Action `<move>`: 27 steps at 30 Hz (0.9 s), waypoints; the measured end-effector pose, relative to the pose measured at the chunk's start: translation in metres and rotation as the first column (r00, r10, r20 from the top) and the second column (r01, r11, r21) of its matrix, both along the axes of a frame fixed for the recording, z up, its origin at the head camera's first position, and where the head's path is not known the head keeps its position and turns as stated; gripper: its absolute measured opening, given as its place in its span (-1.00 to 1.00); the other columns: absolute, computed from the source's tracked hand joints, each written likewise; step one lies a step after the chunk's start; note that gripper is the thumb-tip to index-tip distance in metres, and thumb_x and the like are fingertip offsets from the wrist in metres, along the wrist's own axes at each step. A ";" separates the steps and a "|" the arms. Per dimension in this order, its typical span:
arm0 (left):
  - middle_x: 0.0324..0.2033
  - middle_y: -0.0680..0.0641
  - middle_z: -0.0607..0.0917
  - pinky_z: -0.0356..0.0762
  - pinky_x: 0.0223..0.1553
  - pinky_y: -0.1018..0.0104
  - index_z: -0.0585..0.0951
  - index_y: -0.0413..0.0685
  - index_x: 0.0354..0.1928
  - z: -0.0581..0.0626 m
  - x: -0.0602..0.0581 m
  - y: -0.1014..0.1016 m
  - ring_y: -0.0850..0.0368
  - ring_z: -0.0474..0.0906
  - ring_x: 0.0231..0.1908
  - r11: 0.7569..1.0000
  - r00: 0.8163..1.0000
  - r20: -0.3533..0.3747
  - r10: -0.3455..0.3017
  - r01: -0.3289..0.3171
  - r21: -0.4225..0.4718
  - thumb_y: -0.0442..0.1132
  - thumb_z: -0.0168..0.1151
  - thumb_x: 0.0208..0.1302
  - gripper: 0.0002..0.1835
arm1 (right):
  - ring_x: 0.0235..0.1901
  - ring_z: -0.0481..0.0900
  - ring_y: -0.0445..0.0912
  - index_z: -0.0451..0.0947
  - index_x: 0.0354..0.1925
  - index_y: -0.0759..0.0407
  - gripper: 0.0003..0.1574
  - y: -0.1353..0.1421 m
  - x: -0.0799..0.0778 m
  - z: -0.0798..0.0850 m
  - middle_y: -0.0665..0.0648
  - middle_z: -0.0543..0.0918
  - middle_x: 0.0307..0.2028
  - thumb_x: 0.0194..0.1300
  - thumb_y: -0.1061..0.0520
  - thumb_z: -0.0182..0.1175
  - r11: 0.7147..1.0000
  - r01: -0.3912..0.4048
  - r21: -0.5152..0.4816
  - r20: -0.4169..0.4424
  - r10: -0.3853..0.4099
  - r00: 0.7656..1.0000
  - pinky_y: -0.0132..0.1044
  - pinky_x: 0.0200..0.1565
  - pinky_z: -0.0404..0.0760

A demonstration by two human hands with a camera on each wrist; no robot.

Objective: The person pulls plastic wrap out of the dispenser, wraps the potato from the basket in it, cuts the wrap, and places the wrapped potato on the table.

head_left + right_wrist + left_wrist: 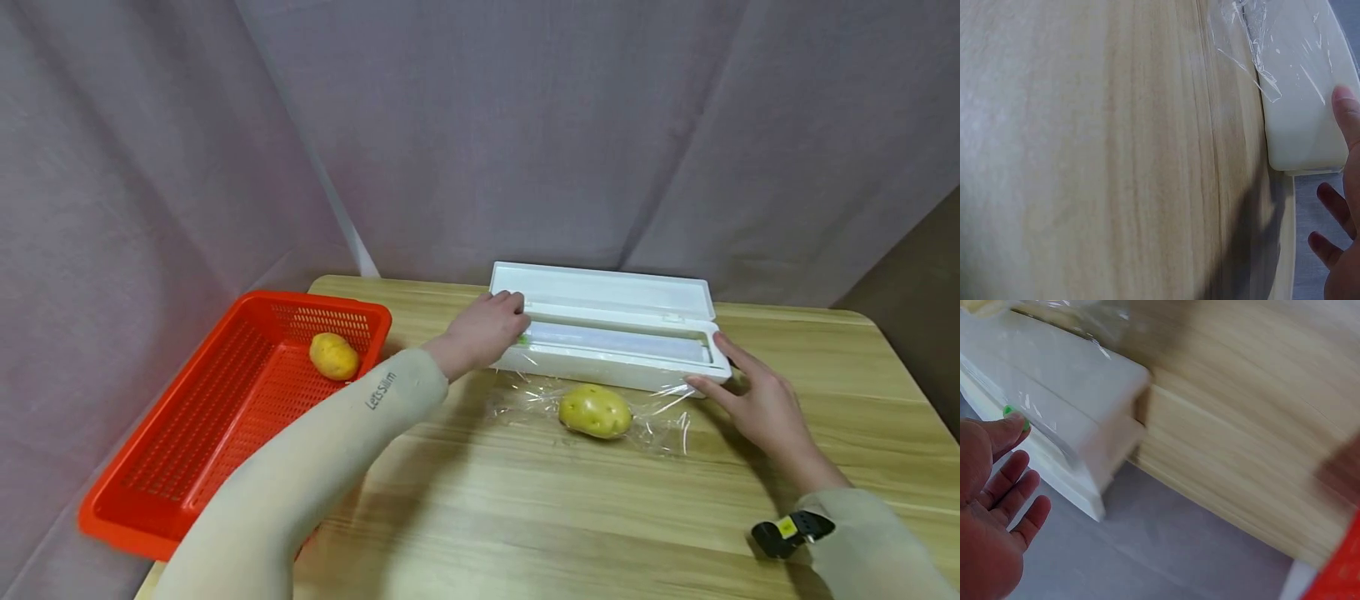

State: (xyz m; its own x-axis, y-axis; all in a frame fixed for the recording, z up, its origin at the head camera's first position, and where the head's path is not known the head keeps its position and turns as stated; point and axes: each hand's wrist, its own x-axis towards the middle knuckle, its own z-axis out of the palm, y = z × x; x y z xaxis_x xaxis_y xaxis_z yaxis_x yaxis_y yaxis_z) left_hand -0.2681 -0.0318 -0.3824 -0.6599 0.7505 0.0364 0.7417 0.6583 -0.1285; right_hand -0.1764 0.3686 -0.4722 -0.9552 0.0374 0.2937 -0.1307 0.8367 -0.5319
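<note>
The left hand (486, 331) pinches the green tab (523, 339) at the left end of the white box (600, 314), while the right hand (765, 408) grips its right end, thumb on the front. The box, lid (600, 287) up, lies lengthwise along the table's (570, 508) far edge, film (663, 429) draping from its front to the potato (596, 411), which sits nearer the table's near edge, between the hands. The basket (123, 535) stands at the left edge.

A light, wood-grained tabletop (570, 525) with rounded corners is backed by a creased, greyish-mauve cloth curtain (480, 150). At far right, a dark brown surface (918, 312) is seen.
</note>
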 end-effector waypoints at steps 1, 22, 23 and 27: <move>-0.05 -0.08 0.61 0.57 0.04 0.16 0.70 -0.04 -0.13 0.000 -0.001 -0.005 -0.01 0.54 -0.04 1.000 1.000 -0.006 -0.001 0.001 0.000 -0.29 0.29 0.52 -0.96 | 0.28 0.39 0.65 0.21 0.66 0.07 0.09 0.000 0.000 0.000 0.57 0.40 0.40 0.37 -0.12 0.49 1.000 0.000 0.003 -0.001 0.000 1.000 0.56 0.15 0.38; -0.14 -0.07 0.61 0.55 -0.03 0.13 0.73 0.01 -0.15 0.002 0.001 -0.040 -0.04 0.59 -0.04 0.996 0.986 -0.164 0.019 -0.033 -0.086 -0.41 0.18 0.43 -0.80 | 0.28 0.40 0.64 0.23 0.65 0.09 0.07 -0.001 -0.002 -0.001 0.58 0.41 0.40 0.37 -0.07 0.50 1.000 -0.006 0.003 -0.021 0.006 1.000 0.56 0.15 0.39; -0.12 -0.07 0.61 0.55 -0.01 0.11 0.72 0.01 -0.14 0.002 0.002 -0.038 -0.04 0.59 -0.02 0.995 0.985 -0.172 0.018 -0.034 -0.090 -0.36 0.16 0.42 -0.82 | 0.28 0.40 0.64 0.23 0.65 0.09 0.07 -0.001 -0.002 -0.001 0.58 0.41 0.40 0.37 -0.08 0.50 1.000 -0.006 0.004 -0.019 0.006 1.000 0.56 0.15 0.39; -0.02 -0.05 0.59 0.52 0.10 0.05 0.68 0.02 -0.01 -0.003 0.004 -0.029 -0.05 0.56 0.07 0.995 0.990 -0.139 0.027 -0.039 -0.088 0.03 0.25 0.40 -0.70 | 0.29 0.39 0.64 0.22 0.65 0.09 0.07 -0.001 -0.002 -0.001 0.57 0.40 0.41 0.38 -0.09 0.49 1.000 -0.009 0.011 -0.014 0.009 1.000 0.56 0.16 0.38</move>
